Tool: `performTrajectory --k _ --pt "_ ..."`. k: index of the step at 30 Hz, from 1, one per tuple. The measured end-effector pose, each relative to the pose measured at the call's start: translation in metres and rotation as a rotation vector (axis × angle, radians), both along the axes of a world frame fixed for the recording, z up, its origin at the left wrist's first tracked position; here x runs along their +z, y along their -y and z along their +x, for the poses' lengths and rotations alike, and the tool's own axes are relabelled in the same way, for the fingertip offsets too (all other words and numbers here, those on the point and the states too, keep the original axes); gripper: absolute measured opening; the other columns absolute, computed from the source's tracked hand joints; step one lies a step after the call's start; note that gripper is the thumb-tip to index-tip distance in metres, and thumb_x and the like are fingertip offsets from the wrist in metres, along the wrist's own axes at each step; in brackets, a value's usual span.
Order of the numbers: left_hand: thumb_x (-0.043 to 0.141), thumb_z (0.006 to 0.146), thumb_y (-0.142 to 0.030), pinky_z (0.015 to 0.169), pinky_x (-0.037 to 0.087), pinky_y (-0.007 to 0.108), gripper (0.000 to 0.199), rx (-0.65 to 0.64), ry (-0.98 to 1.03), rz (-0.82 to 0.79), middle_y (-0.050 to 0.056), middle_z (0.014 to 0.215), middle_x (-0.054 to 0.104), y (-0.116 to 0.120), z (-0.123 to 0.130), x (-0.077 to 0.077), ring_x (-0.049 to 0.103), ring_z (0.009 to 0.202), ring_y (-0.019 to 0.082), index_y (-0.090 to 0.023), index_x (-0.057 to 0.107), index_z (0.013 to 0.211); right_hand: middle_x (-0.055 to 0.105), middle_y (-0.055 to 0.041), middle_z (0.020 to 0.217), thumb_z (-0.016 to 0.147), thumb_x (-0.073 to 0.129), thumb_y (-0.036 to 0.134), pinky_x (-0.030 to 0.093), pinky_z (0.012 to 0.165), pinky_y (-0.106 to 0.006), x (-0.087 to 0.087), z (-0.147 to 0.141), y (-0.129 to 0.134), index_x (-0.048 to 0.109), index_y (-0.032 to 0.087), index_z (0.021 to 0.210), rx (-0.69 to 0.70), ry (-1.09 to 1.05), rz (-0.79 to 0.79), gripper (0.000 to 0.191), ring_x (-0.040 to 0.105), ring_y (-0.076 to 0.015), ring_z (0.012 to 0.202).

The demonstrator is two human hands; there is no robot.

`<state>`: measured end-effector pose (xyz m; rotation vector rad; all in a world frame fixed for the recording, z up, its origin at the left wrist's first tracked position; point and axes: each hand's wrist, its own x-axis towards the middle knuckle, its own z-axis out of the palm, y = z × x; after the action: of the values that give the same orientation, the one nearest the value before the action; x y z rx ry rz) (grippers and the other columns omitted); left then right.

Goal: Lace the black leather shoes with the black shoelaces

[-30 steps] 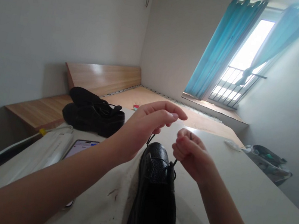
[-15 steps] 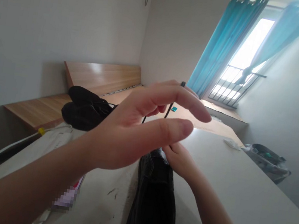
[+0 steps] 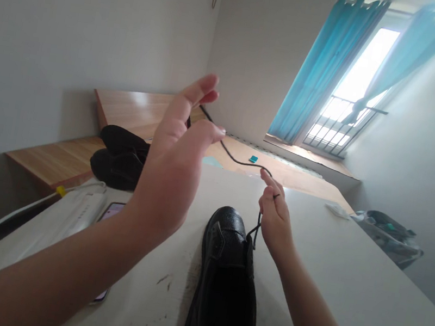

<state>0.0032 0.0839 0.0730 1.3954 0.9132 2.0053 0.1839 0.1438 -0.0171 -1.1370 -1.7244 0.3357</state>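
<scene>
Black shoe on the worktop, below and between your hands; long axis runs away from you, toe outward. Your right hand, nearer, pinches the lace just right of the toe; your left hand is raised, thumb and forefinger apart, its hold unclear. Far edge lies beyond the toe; widest room, rightward.

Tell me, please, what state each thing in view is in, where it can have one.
Black leather shoe, upright, toe pointing away.
Black shoelace, in a slack curve between the hands.
Right hand, closed on the shoelace.
Left hand, thumb apart from the fingertips; grip unclear.
Smartphone, screen lit, partly hidden.
Left curtain, hanging unknotted.
Right curtain, knotted.
</scene>
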Motion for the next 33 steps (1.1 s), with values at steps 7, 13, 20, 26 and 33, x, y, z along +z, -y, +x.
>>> performTrajectory --k 7,13,20,26,33 --pt "0.054 0.073 -0.028 0.108 0.033 0.037 0.072 0.044 0.182 -0.375 0.000 0.149 0.029 -0.017 0.001 -0.013 0.030 0.135 0.023 -0.028 0.027 0.140 0.043 -0.0077 0.141 0.097 0.031 0.028 0.045 0.088 -0.038 0.014 -0.017 0.038 0.043 0.029 0.137 0.135 0.130 0.318 0.041 0.055 -0.0216 0.108" --pt "0.049 0.077 -0.028 0.109 0.029 0.038 0.056 -0.001 0.099 -0.287 -0.006 0.147 0.034 -0.012 0.004 -0.013 0.028 0.136 0.020 -0.030 0.039 0.132 0.060 -0.0016 0.073 0.098 0.031 0.040 0.040 0.061 -0.027 0.011 -0.018 0.035 0.061 0.021 0.106 0.347 0.005 -0.094 0.037 0.051 -0.0134 0.063" --pt "0.045 0.082 -0.033 0.099 0.043 0.034 0.050 -0.439 -0.131 -0.492 -0.006 0.143 0.040 -0.006 0.026 -0.033 0.044 0.126 0.020 -0.034 0.041 0.132 0.047 0.0021 0.062 0.089 0.051 0.042 0.034 0.056 -0.025 0.011 -0.030 0.037 0.057 0.017 0.072 0.594 -0.068 -0.307 0.031 0.041 -0.0110 0.060" --pt "0.046 0.084 -0.034 0.093 0.046 0.030 0.058 -0.471 -0.550 -0.535 0.002 0.144 0.042 -0.005 0.015 -0.019 0.047 0.124 0.021 -0.026 0.035 0.140 0.042 0.0031 0.061 0.090 0.041 0.038 0.032 0.052 -0.024 0.010 -0.028 0.030 0.044 0.020 0.068 0.470 -0.245 -0.317 0.028 0.036 -0.0101 0.054" --pt "0.043 0.090 -0.039 0.100 0.033 0.047 0.036 0.246 -1.447 -0.240 0.012 0.107 0.064 -0.009 -0.016 -0.009 0.051 0.111 0.031 -0.019 0.069 0.104 0.049 0.0030 0.065 0.085 0.054 0.031 0.033 0.058 -0.025 0.011 -0.025 0.030 0.052 0.019 0.073 0.394 -0.102 -0.288 0.016 0.042 -0.0114 0.062"
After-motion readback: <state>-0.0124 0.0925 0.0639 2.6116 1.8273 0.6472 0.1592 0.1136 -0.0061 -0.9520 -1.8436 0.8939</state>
